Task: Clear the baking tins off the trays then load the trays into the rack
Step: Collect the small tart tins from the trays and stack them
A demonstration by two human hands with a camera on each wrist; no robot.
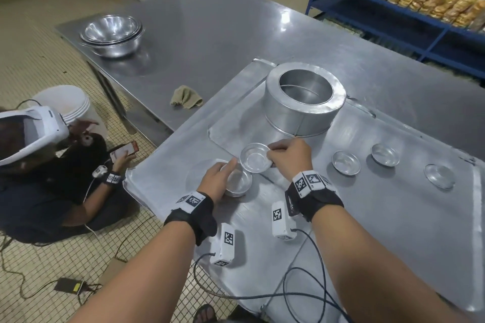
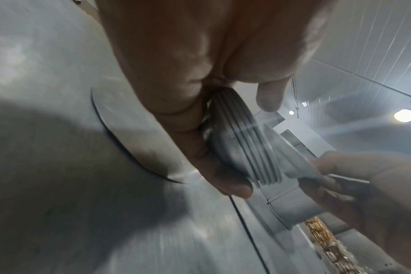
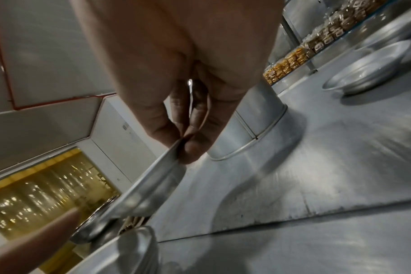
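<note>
Wrist cams show what the head view hides: left hand (image 2: 200,115) grips a nested tin stack (image 2: 244,148), right hand (image 3: 176,83) pinches one tin's (image 3: 139,196) rim. Three loose tins (image 1: 346,162) sit rightward on the tray (image 1: 393,244), well apart.

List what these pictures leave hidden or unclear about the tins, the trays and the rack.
- Rack: in no view.
- Stack count: the left hand covers it in the head view; the left wrist view shows blurred rims only.
- Tray near edge: cut off by the head frame and hidden by the arms.
- Right hand pinch on the tin: knuckles cover it in the head view.
</note>
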